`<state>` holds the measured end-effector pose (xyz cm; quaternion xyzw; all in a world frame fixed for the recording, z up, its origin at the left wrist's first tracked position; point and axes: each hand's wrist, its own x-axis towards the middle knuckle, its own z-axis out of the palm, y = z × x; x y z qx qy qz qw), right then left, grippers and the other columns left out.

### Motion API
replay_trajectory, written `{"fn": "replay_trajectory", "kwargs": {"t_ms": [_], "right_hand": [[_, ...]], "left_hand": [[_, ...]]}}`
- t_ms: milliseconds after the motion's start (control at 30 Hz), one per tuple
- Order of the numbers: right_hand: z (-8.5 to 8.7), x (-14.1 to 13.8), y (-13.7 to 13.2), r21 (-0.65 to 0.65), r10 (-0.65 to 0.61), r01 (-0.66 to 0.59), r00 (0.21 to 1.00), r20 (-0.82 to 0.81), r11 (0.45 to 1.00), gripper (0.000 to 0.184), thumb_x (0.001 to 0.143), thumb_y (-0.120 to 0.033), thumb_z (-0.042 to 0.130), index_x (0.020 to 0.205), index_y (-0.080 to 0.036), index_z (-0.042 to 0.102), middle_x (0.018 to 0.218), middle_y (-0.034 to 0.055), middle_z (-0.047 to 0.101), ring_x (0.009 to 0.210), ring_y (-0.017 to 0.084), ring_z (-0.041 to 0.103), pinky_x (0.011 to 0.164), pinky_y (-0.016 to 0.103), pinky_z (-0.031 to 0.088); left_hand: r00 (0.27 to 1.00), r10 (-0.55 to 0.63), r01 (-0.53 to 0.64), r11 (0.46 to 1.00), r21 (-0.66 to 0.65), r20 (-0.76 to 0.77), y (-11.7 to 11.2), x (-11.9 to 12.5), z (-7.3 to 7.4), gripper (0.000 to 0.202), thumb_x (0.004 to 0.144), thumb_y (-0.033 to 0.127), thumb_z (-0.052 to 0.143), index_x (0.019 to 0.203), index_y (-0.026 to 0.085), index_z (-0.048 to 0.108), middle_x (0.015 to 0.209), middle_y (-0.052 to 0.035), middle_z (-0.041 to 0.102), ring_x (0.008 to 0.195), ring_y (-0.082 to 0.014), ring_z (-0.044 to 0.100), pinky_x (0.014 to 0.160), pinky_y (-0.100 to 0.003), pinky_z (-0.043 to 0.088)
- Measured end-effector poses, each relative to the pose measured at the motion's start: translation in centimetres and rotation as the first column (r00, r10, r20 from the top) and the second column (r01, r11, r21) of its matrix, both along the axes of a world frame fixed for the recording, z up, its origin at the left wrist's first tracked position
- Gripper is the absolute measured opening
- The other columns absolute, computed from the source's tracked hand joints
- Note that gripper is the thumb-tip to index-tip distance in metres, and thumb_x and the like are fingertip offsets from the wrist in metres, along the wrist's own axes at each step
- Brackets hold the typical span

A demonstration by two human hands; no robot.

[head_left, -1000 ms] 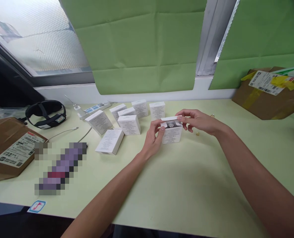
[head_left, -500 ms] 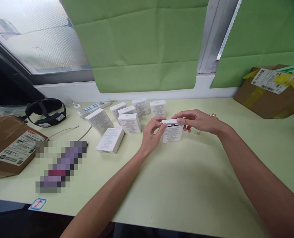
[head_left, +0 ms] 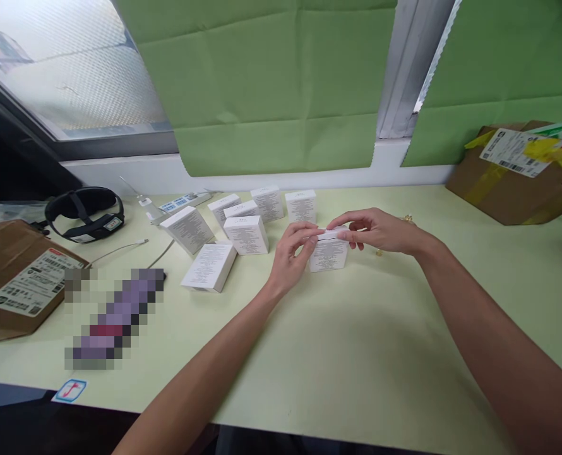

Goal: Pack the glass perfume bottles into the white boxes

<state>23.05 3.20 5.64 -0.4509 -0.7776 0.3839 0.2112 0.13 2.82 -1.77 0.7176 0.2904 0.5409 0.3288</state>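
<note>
A small white printed box (head_left: 329,254) stands upright on the pale green table (head_left: 357,341) near its middle. My left hand (head_left: 290,256) grips the box's left side, thumb on the top flap. My right hand (head_left: 373,229) presses the flap down from the right with its fingertips. The lid now lies flat on the box. Several more white boxes (head_left: 245,234) stand and lie in a cluster just left of and behind it.
A cardboard parcel (head_left: 522,170) with yellow tape sits at the far right, another labelled parcel (head_left: 13,284) at the left edge. A black head strap (head_left: 84,212), a cable (head_left: 120,249) and a blurred-out object (head_left: 113,316) lie on the left. Small gold bits (head_left: 406,220) lie behind my right hand.
The box's top flap was raised, showing a dark item inside; both hands have pushed it down and it now lies closed.
</note>
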Motion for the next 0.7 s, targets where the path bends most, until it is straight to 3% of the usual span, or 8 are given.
{"fn": "replay_trajectory", "kwargs": {"t_ms": [200,400,500,700], "right_hand": [[0.1,0.0,-0.1,-0.015,0.028,-0.028,0.999,-0.018,0.999,0.041,0.086,-0.057,0.060,0.118,-0.032,0.068,0.078,0.0015,0.061,0.067,0.016,0.054,0.048,0.026,0.033],[0.3,0.0,-0.2,-0.026,0.062,-0.065,0.993,-0.100,0.998,0.038,0.085,-0.053,0.062,0.113,-0.029,0.069,0.105,0.0042,0.067,0.073,0.015,0.058,0.060,0.029,0.044],[0.4,0.1,-0.2,-0.028,0.066,-0.069,0.993,-0.102,0.997,0.037,0.085,-0.052,0.062,0.113,-0.028,0.070,0.103,0.0040,0.068,0.074,0.016,0.060,0.063,0.031,0.045],[0.6,0.0,-0.4,-0.024,0.047,-0.049,0.996,-0.082,0.999,0.038,0.084,-0.052,0.064,0.114,-0.029,0.069,0.100,0.0042,0.069,0.071,0.015,0.060,0.054,0.029,0.039]], "left_hand": [[0.999,-0.038,0.038,0.999,0.006,0.004,0.1,-0.2,-0.2,0.020,0.095,0.034,0.057,0.107,0.031,0.072,0.118,-0.0067,0.057,0.116,-0.0201,0.056,0.093,-0.037,0.054],[0.999,-0.041,0.042,0.999,0.017,-0.030,0.1,-0.5,0.2,0.021,0.095,0.031,0.056,0.109,0.031,0.073,0.119,-0.0072,0.059,0.116,-0.0206,0.057,0.090,-0.036,0.055],[0.996,-0.069,0.070,0.998,0.005,-0.048,0.0,-0.7,0.6,0.023,0.096,0.028,0.055,0.111,0.031,0.072,0.122,-0.0072,0.061,0.118,-0.0213,0.057,0.091,-0.036,0.054],[0.994,-0.100,0.103,0.990,-0.098,0.034,-0.2,-0.5,0.8,0.024,0.093,0.023,0.055,0.104,0.029,0.075,0.123,-0.0059,0.065,0.118,-0.0231,0.059,0.089,-0.038,0.054]]}}
